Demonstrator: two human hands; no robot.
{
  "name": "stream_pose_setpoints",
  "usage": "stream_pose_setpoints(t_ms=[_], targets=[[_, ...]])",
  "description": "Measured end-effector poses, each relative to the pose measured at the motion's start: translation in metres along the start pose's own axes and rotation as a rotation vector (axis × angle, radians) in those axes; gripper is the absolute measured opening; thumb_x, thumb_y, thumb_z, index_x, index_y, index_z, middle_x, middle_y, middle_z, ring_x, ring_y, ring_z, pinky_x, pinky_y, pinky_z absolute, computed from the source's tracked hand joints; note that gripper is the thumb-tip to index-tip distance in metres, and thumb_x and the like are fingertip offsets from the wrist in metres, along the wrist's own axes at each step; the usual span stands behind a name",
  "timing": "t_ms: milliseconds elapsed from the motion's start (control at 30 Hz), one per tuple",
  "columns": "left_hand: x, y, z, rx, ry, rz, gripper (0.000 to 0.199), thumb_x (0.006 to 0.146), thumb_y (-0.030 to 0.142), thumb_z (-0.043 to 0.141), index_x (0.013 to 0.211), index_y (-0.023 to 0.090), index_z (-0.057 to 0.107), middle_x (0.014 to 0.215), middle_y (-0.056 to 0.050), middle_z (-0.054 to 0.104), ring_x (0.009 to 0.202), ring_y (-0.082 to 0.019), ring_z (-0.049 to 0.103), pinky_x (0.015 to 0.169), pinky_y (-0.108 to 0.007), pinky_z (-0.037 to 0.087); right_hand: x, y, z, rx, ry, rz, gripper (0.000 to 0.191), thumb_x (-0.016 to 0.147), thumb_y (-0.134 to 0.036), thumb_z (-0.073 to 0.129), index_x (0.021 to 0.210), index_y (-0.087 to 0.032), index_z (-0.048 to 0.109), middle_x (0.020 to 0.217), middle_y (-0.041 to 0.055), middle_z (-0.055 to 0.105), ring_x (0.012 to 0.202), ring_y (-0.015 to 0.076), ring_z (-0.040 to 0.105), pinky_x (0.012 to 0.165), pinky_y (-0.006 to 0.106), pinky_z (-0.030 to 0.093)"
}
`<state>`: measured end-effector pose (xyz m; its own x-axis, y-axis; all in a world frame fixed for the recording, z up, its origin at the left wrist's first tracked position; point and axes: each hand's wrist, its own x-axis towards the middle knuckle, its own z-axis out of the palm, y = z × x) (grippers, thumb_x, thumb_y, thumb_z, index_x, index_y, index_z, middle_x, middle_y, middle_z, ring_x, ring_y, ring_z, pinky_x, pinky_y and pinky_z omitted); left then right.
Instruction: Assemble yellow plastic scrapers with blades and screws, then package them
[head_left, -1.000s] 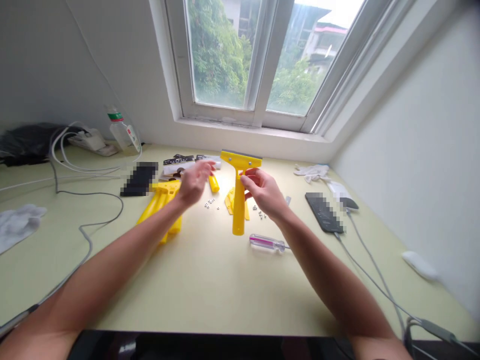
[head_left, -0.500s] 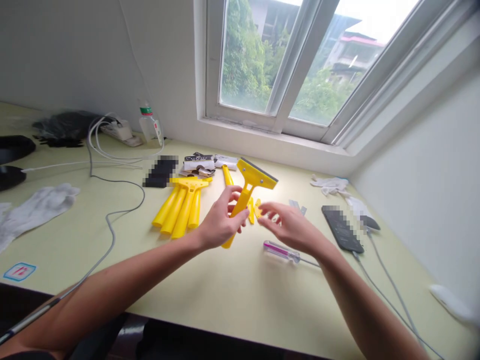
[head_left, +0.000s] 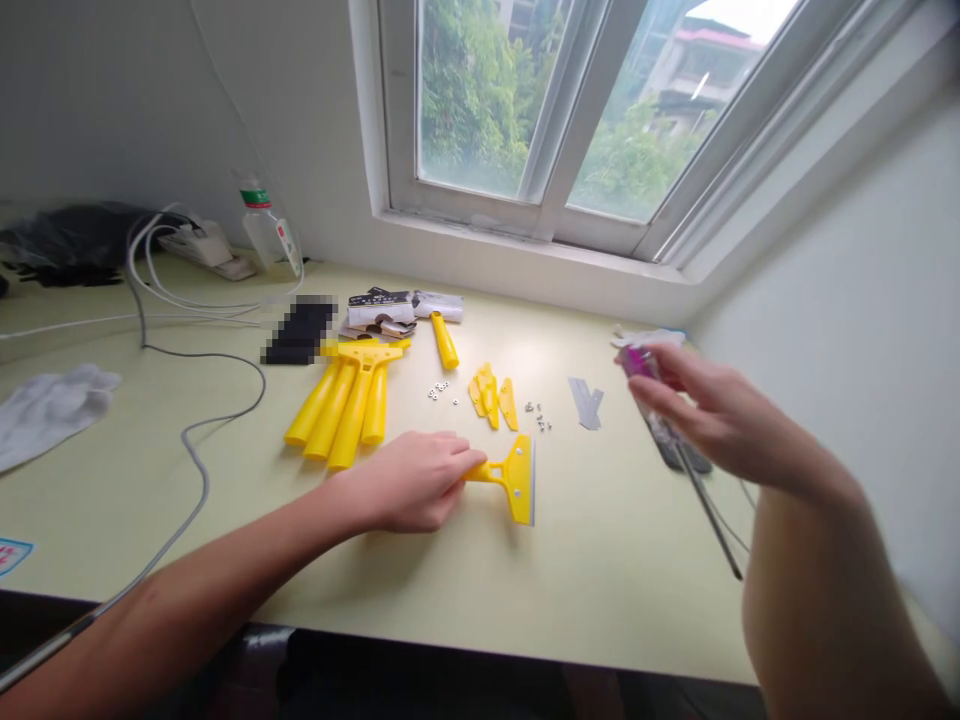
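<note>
Sideways over the counter (head_left: 465,600), a yellow scraper (head_left: 517,478) is gripped by its handle in the left hand (head_left: 420,480); the right hand (head_left: 701,410) grasps a screwdriver (head_left: 706,506), shaft slanting down. Yellow plates (head_left: 489,395) and gray blades (head_left: 586,403) lie beyond.

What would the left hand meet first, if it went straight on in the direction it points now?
Beyond the yellow scraper it holds, the left hand would probably meet the small metal parts right of the yellow plates, though its height above the table is unclear.
</note>
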<state>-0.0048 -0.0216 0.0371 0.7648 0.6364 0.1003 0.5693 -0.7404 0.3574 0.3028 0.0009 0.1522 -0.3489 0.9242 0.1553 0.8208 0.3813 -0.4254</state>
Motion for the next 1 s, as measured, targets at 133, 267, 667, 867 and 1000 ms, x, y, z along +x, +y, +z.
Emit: stream_pose_setpoints(t_ms=[133,267,667,867,1000], targets=[[-0.001,-0.001,0.003,0.157,-0.040,0.031,0.025,0.087,0.016,0.049,0.109,0.019,0.059,0.089,-0.007,0.062,0.084,-0.022,0.058,0.071,-0.034,0.048,0.018,0.000,-0.005,0.418,0.493,-0.188,0.016,0.091,-0.043,0.055,0.102,-0.032,0.054,0.069,-0.0007,0.059,0.044,0.0141,0.047,0.039,0.029,0.038],[0.002,0.003,0.011,0.238,-0.032,0.049,0.040,0.090,0.024,0.052,0.130,0.023,0.049,0.104,-0.008,0.061,0.093,-0.023,0.057,0.076,-0.035,0.049,0.033,-0.014,0.015,0.546,0.803,-0.396,0.032,0.085,-0.036,0.064,0.116,-0.043,0.056,0.095,0.0006,0.065,0.049,0.0146,0.052,0.038,0.031,0.040],[0.010,0.016,0.022,0.294,-0.014,0.106,0.046,0.086,0.007,0.043,0.132,0.008,0.047,0.085,-0.007,0.063,0.080,-0.022,0.056,0.068,-0.033,0.048,0.034,-0.017,0.004,0.499,1.195,-0.477,0.019,0.089,-0.026,0.061,0.104,-0.034,0.069,0.115,0.0014,0.054,0.056,0.0069,0.054,0.052,0.029,0.049],[0.010,0.011,0.026,0.302,0.099,0.084,0.028,0.097,0.023,0.040,0.118,0.018,0.058,0.105,-0.009,0.061,0.093,-0.022,0.055,0.076,-0.035,0.046,0.038,-0.015,0.015,0.559,1.049,-0.437,0.017,0.089,-0.027,0.061,0.105,-0.032,0.060,0.110,0.0037,0.055,0.058,0.0092,0.056,0.048,0.029,0.046],[0.006,0.010,0.029,0.270,0.017,0.209,0.031,0.099,0.033,0.042,0.127,0.029,0.053,0.112,-0.006,0.060,0.097,-0.021,0.054,0.080,-0.035,0.044,0.042,-0.019,0.033,0.583,0.874,-0.412,0.022,0.090,-0.027,0.058,0.110,-0.032,0.051,0.084,0.0004,0.055,0.055,0.0120,0.053,0.046,0.029,0.043]])
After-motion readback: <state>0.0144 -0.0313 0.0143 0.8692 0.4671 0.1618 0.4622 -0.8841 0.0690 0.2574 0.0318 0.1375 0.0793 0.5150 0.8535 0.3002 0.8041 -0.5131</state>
